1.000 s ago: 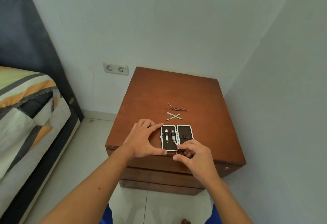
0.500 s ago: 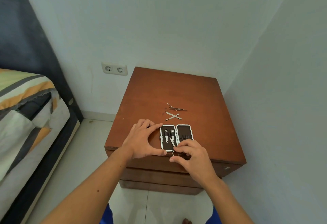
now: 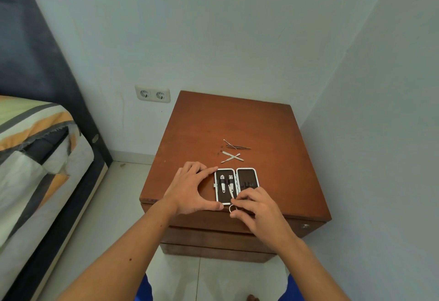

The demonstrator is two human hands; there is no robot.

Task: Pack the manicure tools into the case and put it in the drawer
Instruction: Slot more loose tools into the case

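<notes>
Both forearms are bare, with no sleeves, watch or rings in view. The left hand (image 3: 190, 189) and right hand (image 3: 259, 210) are ungloved. A small dark mole marks the left forearm, well back from the grip. Blue clothing (image 3: 145, 289) shows below both arms at the bottom edge.

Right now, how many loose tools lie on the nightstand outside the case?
4, it seems: two crossed tools just behind the case, two thinner ones farther back. Hands may hide more.

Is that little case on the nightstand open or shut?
Open. The case lies flat, both dark halves showing, with tools strapped in its left half.
</notes>
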